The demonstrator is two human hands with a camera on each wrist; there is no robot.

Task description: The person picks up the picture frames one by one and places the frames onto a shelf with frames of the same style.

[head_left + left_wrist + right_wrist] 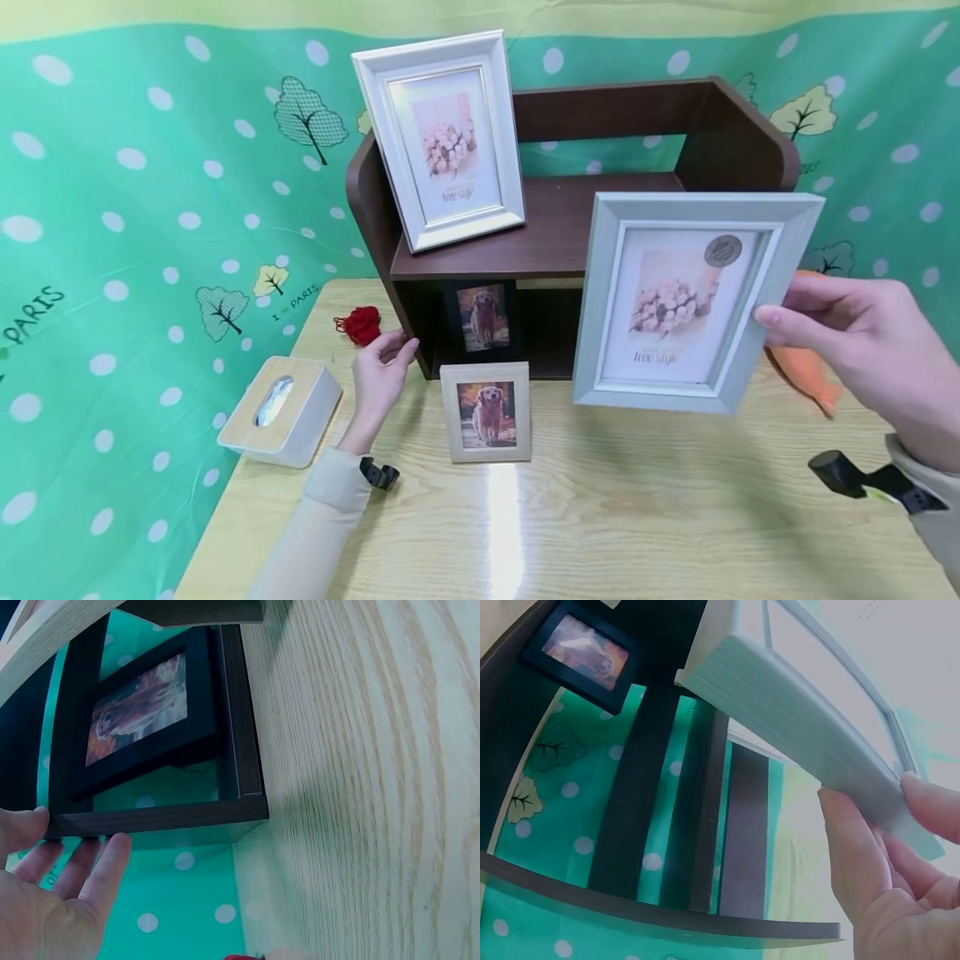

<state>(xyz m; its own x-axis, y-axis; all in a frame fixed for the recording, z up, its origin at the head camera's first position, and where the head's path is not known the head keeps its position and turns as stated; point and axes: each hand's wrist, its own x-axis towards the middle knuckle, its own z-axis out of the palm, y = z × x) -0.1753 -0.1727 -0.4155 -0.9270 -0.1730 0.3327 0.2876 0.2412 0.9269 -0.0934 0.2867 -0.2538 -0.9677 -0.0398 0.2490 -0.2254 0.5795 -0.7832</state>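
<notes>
My right hand (862, 333) grips the right edge of a pale grey-blue picture frame (667, 308) with a flower print and a round grey sticker, holding it up in front of the dark brown desk shelf (562, 212). In the right wrist view, the thumb and fingers (847, 840) pinch the frame's side. My left hand (378, 375) holds the front edge of the shelf's left side panel (165, 816), thumb and fingers on opposite faces. A white picture frame (450, 146) leans on the upper board. A black picture frame (483, 317) with a dog photo stands in the lower compartment.
A small light wood frame (486, 412) with a dog photo stands on the table (637, 508) before the shelf. Left are a tissue box (281, 408) and a ball of red yarn (360, 325). An orange object (806, 375) lies behind my right hand.
</notes>
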